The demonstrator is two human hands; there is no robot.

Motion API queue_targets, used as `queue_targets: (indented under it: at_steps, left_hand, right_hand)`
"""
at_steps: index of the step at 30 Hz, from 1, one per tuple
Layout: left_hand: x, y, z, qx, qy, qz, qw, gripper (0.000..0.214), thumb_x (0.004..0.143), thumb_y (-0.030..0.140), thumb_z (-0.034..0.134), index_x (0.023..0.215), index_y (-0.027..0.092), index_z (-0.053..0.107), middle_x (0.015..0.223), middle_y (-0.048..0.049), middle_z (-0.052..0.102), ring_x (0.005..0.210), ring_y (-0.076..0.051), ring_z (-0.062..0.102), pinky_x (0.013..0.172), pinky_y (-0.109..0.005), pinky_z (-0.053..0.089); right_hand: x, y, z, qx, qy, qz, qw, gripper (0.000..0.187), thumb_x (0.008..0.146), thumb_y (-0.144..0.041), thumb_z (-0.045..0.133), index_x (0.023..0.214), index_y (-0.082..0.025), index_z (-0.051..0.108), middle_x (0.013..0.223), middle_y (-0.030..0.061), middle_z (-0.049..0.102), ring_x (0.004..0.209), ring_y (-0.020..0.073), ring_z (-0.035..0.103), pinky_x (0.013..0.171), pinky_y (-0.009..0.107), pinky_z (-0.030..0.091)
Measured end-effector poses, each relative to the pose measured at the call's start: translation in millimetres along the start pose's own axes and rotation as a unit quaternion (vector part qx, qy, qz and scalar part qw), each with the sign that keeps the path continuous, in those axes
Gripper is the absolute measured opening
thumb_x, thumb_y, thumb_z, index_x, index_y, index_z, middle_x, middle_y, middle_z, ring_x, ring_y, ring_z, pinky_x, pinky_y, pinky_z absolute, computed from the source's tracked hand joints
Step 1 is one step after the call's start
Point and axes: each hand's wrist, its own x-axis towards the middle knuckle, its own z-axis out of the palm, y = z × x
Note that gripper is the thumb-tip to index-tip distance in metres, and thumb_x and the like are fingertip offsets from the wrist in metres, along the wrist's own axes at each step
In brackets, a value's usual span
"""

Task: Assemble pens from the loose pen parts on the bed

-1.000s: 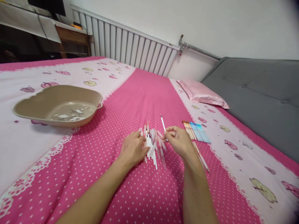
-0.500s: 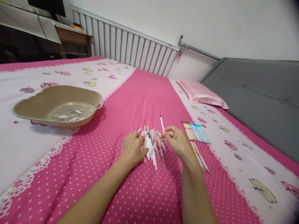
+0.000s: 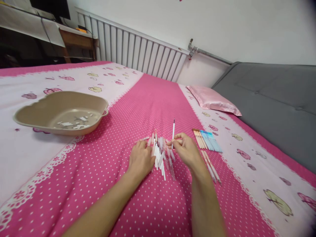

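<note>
My right hand [image 3: 186, 148] pinches a thin white pen refill [image 3: 173, 130] between thumb and fingers, its dark tip pointing up. Below and left of it, a loose pile of white refills [image 3: 162, 169] lies on the pink polka-dot bedding, mixed with clear pinkish pen barrels [image 3: 171, 164]. My left hand [image 3: 141, 156] rests at the pile's left edge with its fingers curled down; the fingertips and whatever they grip are hidden. A pale pink pen part [image 3: 142, 139] shows just beyond its knuckles.
To the right lie a row of orange pens [image 3: 200, 139], a row of blue pens [image 3: 211, 141] and a few pink-and-white pens [image 3: 211, 166]. A beige basin [image 3: 29, 119] with small white scraps stands left. Farther off are a pink pillow [image 3: 213, 100] and grey headboard [image 3: 271, 98].
The refill in my right hand has swung from leaning left to nearly upright. My left hand has shifted slightly, and more of the pink pen part beyond its knuckles shows.
</note>
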Motion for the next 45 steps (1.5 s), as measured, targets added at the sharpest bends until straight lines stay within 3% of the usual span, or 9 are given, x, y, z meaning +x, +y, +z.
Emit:
queue_targets:
  at_steps: [8,12,16,20,26,34,45]
  left_hand:
    - [0,1,4.6,-0.075,0.023,-0.010,0.997,0.010,0.071,0.015,0.053,0.075,0.016,0.063,0.089,-0.0092,0.060,0.093,-0.023,0.053,0.085,-0.034,0.043]
    - [2,1,3.4,-0.132,0.045,-0.054,0.989,0.005,0.069,0.015,0.054,0.072,0.017,0.057,0.082,-0.0071,0.060,0.087,-0.022,0.055,0.080,-0.034,0.043]
    - [5,-3,5.1,-0.274,0.060,-0.120,0.952,0.007,0.075,0.019,0.052,0.081,0.019,0.053,0.084,-0.0047,0.063,0.081,-0.019,0.059,0.074,-0.032,0.045]
    - [6,-6,6.7,-0.372,0.082,-0.139,0.914,0.012,0.077,0.019,0.050,0.089,0.020,0.048,0.092,-0.0044,0.064,0.087,-0.017,0.061,0.075,-0.030,0.046]
    - [4,-4,-5.0,-0.325,0.133,-0.168,0.921,0.016,0.076,0.014,0.043,0.091,0.020,0.047,0.093,-0.0046,0.062,0.088,-0.018,0.059,0.075,-0.030,0.045]
    - [4,-5,-11.5,-0.304,0.141,-0.190,0.923,0.016,0.076,0.014,0.043,0.090,0.020,0.047,0.091,-0.0039,0.061,0.086,-0.018,0.057,0.075,-0.031,0.043]
    - [6,-5,-9.1,-0.315,0.163,-0.181,0.917,0.015,0.074,0.013,0.044,0.088,0.019,0.048,0.089,-0.0048,0.061,0.085,-0.020,0.056,0.075,-0.033,0.043]
  right_hand:
    - [1,2,-1,-0.014,0.032,-0.024,0.999,0.012,0.077,-0.025,0.047,0.085,-0.019,0.054,0.079,0.0040,0.068,0.071,0.0168,0.063,0.063,0.026,0.042]
    - [0,2,-4,-0.025,0.075,-0.030,0.996,0.018,0.077,-0.031,0.049,0.084,-0.019,0.060,0.078,0.0030,0.065,0.069,0.0171,0.058,0.061,0.026,0.040]
    - [0,3,-8,-0.018,0.111,-0.051,0.992,0.021,0.078,-0.034,0.050,0.085,-0.019,0.063,0.078,0.0028,0.065,0.070,0.0169,0.056,0.063,0.026,0.039]
    - [-1,2,-11,-0.007,0.128,-0.067,0.989,0.024,0.078,-0.035,0.050,0.086,-0.018,0.064,0.077,0.0034,0.065,0.069,0.0169,0.055,0.064,0.026,0.039]
    - [-5,-1,-15,-0.021,0.106,-0.075,0.991,0.025,0.079,-0.033,0.047,0.089,-0.018,0.064,0.071,0.0014,0.061,0.065,0.0163,0.053,0.061,0.027,0.037]
    - [-9,-7,-15,-0.067,0.058,-0.068,0.994,0.024,0.079,-0.031,0.044,0.088,-0.019,0.063,0.075,0.0019,0.062,0.068,0.0172,0.054,0.064,0.027,0.038]
    - [-9,-8,-13,-0.100,0.046,-0.062,0.992,0.024,0.080,-0.031,0.043,0.084,-0.019,0.063,0.073,0.0024,0.062,0.068,0.0180,0.055,0.063,0.028,0.039]
